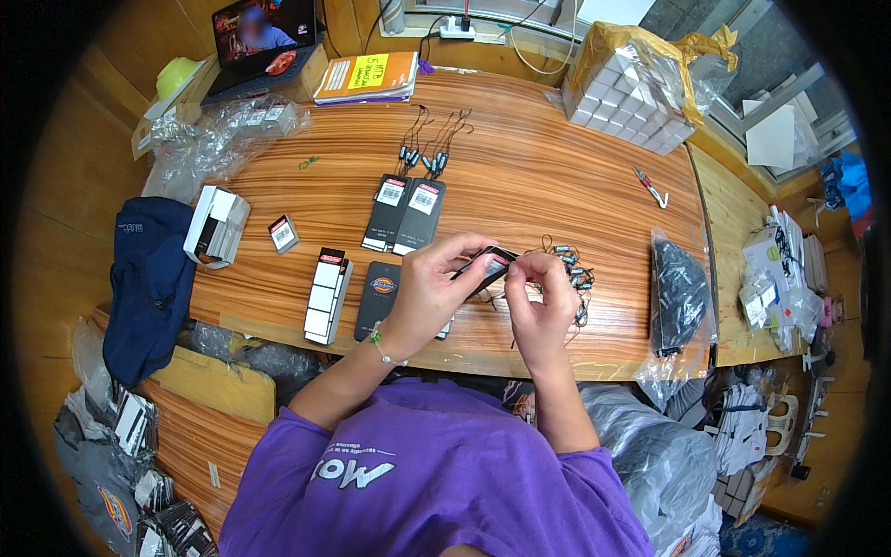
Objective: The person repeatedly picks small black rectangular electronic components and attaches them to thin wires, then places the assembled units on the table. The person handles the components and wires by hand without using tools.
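A small black tag (486,264) with a pale label on its face sits just right of the frame's centre, held tilted above the desk. Fingers (464,249) pinch it from both ends.

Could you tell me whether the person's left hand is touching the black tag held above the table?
Touching. The head view shows the left hand with its fingers wrapped round the black tag, no gap between them.

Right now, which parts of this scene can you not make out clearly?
Head view only:
- Black tag: mostly covered by the left hand and right hand.
- Whether a cord is threaded through it: too small.
- Laptop screen: blurred.
- Clear bag of white boxes: wrinkled plastic hides the count.
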### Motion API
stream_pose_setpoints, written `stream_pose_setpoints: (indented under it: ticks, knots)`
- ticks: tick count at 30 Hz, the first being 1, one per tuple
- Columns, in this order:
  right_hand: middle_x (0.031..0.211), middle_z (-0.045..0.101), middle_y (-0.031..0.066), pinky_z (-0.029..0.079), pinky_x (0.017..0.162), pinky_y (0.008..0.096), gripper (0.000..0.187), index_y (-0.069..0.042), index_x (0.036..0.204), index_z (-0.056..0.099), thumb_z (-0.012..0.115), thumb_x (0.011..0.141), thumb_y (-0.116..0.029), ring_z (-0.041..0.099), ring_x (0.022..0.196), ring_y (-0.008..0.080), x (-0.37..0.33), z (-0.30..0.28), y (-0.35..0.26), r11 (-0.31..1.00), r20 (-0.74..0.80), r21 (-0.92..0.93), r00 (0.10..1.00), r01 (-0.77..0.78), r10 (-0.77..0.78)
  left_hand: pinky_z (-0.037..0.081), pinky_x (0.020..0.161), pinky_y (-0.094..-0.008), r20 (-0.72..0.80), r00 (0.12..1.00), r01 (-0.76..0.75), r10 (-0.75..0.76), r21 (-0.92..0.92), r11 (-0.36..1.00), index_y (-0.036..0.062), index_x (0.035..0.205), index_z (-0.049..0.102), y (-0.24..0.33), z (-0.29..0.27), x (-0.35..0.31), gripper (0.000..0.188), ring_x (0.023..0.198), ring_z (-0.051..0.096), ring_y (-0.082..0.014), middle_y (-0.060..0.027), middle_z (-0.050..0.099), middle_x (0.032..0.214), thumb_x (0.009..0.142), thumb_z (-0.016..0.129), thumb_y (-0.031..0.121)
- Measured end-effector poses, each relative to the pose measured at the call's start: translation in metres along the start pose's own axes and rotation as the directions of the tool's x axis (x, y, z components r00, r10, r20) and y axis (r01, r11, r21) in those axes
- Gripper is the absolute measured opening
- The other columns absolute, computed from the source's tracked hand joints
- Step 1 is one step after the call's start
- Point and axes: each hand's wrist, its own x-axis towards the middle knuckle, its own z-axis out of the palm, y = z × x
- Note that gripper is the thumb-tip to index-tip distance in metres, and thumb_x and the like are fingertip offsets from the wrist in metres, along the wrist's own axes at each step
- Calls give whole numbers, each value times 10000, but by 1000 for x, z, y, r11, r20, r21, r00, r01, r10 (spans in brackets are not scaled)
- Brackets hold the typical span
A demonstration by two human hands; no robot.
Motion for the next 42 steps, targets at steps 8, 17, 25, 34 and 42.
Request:
stream_pose_setpoints:
  ticks: [8, 17, 25, 34, 42]
  knots:
    - [702, 570, 86, 449, 552, 249, 145, 9, 843, 516, 589, 743, 85, 553, 600, 150, -3, 9, 9, 993, -13, 111, 999, -44, 46, 534, 704, -227, 6, 1000, 23, -22, -39, 999, -35, 999, 600, 1, 2, -1, 176, 814, 634, -118, -85, 642, 918, 828, 596, 9]
    - [682, 527, 63, 416, 538, 243, 158, 0, 909, 484, 564, 786, 56, 492, 583, 116, -1, 6, 6, 961, 59, 146, 972, -234, 228, 517, 718, -220, 80, 995, 67, -67, 4, 998, -33, 1018, 610, 4, -2, 0, 199, 859, 609, -112, -84, 628, 943, 821, 598, -4]
    - [717, 522, 71, 415, 545, 246, 165, 2, 915, 472, 559, 788, 60, 485, 597, 113, 1, 4, 8, 987, 58, 112, 992, -119, 113, 507, 666, -233, 127, 991, -59, 43, 129, 990, -4, 975, 646, 9, -6, 3, 184, 782, 617, -136, -91, 640, 895, 794, 620, 19]
    - [895, 609, 63, 427, 742, 204, 191, 14, 1063, 508, 512, 878, -33, 564, 823, 94, 5, -4, 4, 608, 281, 601, 849, -519, 447, 445, 775, -331, 195, 865, -498, 463, 460, 735, 91, 903, 681, 3, -9, 5, 237, 845, 563, -207, -41, 605, 880, 688, 642, 0]
    - [856, 559, 2, 423, 695, 209, 72, -46, 947, 529, 533, 889, -88, 510, 766, 59, 0, -12, 14, 265, 481, 682, 691, -682, 540, 406, 848, -401, 435, 652, -734, 620, 566, 375, 163, 863, 688, -1, -10, 8, 199, 876, 553, -161, 33, 581, 829, 678, 633, 114]
